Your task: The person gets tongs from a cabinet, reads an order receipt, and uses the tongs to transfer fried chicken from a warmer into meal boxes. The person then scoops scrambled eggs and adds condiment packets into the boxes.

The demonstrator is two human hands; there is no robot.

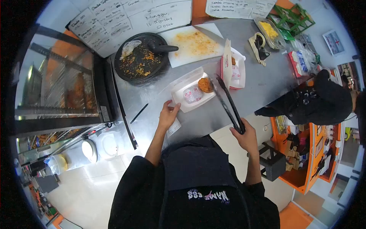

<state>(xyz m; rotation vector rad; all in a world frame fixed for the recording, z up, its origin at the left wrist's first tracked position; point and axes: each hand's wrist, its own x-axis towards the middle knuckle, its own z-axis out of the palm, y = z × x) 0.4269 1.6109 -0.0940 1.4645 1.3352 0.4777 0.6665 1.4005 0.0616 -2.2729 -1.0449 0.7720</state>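
Note:
My right hand [244, 136] is wrapped round the handle end of black-handled tongs [231, 106]. The tongs' tips reach to a piece of fried chicken [205, 85] in an open paper food box [185, 107]; whether they grip it I cannot tell. Beside the chicken, in the same box, lies a wrapped white bundle [193, 94] with red print. My left hand [170, 114] holds the box's near left corner between thumb and fingers. Behind and to the right stands a second open food box [227, 70], with fried food and another wrapped bundle inside.
A stone mortar [133, 70] with a pestle [163, 48] stands behind, next to a stained cutting board [194, 44] and a knife [209, 33]. A black pen [139, 113], a paper slip [174, 127] and a tape dispenser [259, 49] lie on the steel table [263, 84]. Someone in black [320, 99] is at right.

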